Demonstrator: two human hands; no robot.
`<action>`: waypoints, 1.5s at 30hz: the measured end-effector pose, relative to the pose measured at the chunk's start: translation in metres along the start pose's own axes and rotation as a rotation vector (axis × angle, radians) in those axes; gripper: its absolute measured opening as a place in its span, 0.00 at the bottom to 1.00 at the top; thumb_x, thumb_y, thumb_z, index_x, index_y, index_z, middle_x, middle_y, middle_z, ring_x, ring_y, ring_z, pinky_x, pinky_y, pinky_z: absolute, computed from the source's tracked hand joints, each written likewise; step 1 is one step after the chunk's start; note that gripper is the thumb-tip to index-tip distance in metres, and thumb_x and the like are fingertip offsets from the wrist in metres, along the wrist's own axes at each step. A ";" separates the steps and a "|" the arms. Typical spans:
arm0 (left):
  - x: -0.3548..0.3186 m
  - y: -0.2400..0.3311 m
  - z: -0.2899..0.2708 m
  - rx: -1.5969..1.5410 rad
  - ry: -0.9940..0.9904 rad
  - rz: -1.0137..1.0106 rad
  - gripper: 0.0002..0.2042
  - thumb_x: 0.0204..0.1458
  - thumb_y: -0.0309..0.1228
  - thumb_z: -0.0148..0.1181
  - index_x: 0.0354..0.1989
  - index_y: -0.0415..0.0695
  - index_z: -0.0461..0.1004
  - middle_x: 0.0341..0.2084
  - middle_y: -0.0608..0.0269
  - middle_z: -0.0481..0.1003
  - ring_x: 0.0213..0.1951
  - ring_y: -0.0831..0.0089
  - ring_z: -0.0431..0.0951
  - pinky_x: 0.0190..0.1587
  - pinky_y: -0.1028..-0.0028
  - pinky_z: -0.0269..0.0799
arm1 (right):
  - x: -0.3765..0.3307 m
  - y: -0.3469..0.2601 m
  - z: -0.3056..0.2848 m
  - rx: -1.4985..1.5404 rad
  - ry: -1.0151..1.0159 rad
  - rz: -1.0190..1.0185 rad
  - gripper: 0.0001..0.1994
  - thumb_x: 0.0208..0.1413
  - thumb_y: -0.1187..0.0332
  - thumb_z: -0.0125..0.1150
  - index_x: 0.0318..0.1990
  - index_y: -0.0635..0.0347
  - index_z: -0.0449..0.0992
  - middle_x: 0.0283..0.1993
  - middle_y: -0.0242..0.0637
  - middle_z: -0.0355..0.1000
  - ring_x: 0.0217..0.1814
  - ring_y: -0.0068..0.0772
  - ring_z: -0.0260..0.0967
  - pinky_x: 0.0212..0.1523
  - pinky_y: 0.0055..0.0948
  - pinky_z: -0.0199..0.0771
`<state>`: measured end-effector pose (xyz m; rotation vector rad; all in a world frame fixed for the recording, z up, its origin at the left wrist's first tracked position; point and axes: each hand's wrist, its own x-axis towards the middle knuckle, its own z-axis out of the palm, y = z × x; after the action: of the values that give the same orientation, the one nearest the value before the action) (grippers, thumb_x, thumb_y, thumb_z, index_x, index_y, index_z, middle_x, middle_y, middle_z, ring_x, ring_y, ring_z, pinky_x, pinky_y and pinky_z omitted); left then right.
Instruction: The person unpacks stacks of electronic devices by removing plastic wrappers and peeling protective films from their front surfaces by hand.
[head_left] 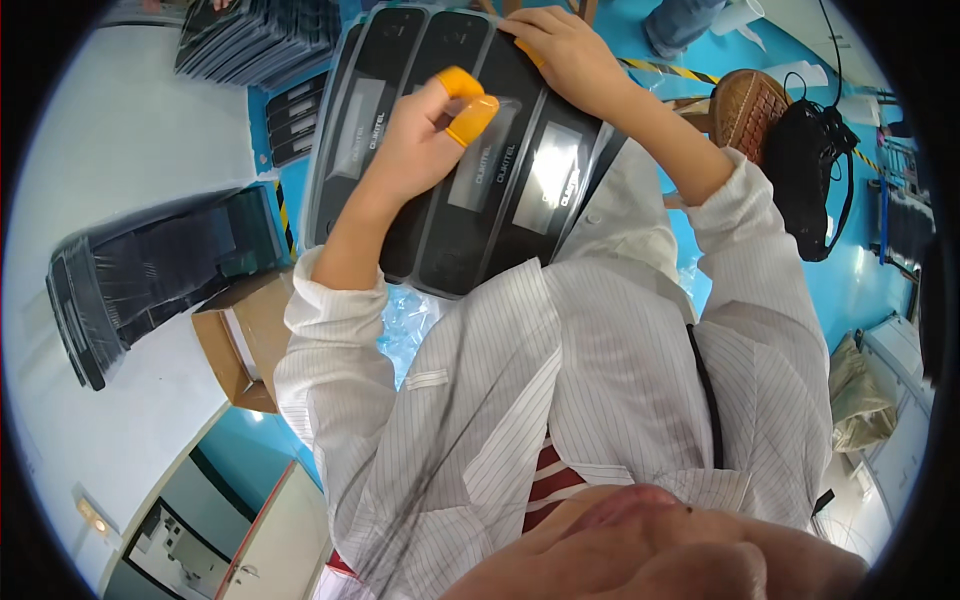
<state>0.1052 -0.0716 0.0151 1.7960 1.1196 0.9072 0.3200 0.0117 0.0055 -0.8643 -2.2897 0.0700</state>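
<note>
Just before the shirt (630, 310): tray (318, 205); whatever bears its weight is hidden.
Panels: long, dark (450, 250), side by side in the tray's slots, some with a glossy patch.
Left hand (420, 135): over the tray's middle, half curled, orange caps (472, 120) on thumb and forefinger, their tips near each other; cannot tell whether they pinch anything.
Right hand (570, 55): at the tray's far right corner, fingers loosely bent across the edge; cannot tell whether it grips or only rests.
Left of the tray: wrapped stack (180, 270) and, nearer the person, open box (240, 335).
Beyond the tray's far left corner: more stacked trays (255, 40).
Right of the tray: black bag (805, 165).
Slip risk: the tray could tip or slide if the right hand bears down on that corner alone.
Scuff risk: a dragged fingertip could mark the glossy patches or unseat a panel.
</note>
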 end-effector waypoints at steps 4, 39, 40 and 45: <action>0.014 -0.003 -0.003 -0.190 0.061 -0.035 0.14 0.53 0.23 0.63 0.48 0.41 0.72 0.27 0.74 0.64 0.32 0.88 0.65 0.35 0.86 0.60 | 0.009 0.012 -0.001 -0.059 -0.057 -0.138 0.07 0.52 0.69 0.53 0.36 0.61 0.75 0.34 0.38 0.67 0.40 0.38 0.67 0.41 0.33 0.70; 0.016 -0.007 0.040 0.224 0.110 0.111 0.15 0.47 0.31 0.70 0.39 0.37 0.73 0.18 0.71 0.64 0.21 0.82 0.62 0.27 0.82 0.61 | -0.059 0.028 -0.048 -0.127 -0.112 -0.077 0.20 0.40 0.76 0.62 0.46 0.60 0.73 0.47 0.35 0.71 0.52 0.39 0.67 0.53 0.35 0.68; 0.017 -0.005 0.040 0.226 0.101 0.081 0.17 0.46 0.31 0.71 0.41 0.37 0.73 0.18 0.71 0.64 0.21 0.82 0.63 0.28 0.81 0.62 | -0.055 0.029 -0.048 -0.139 -0.117 -0.083 0.13 0.45 0.72 0.59 0.41 0.62 0.74 0.39 0.37 0.68 0.45 0.38 0.67 0.47 0.34 0.69; 0.019 0.003 0.047 0.424 0.104 0.105 0.21 0.41 0.34 0.74 0.42 0.36 0.73 0.25 0.65 0.71 0.23 0.76 0.72 0.31 0.78 0.69 | -0.053 0.032 -0.046 -0.303 -0.253 -0.255 0.09 0.57 0.68 0.54 0.38 0.65 0.74 0.32 0.39 0.70 0.36 0.39 0.69 0.37 0.35 0.72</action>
<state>0.1540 -0.0670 0.0019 2.1872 1.3725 0.8793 0.3952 -0.0031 0.0015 -0.7349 -2.6763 -0.3041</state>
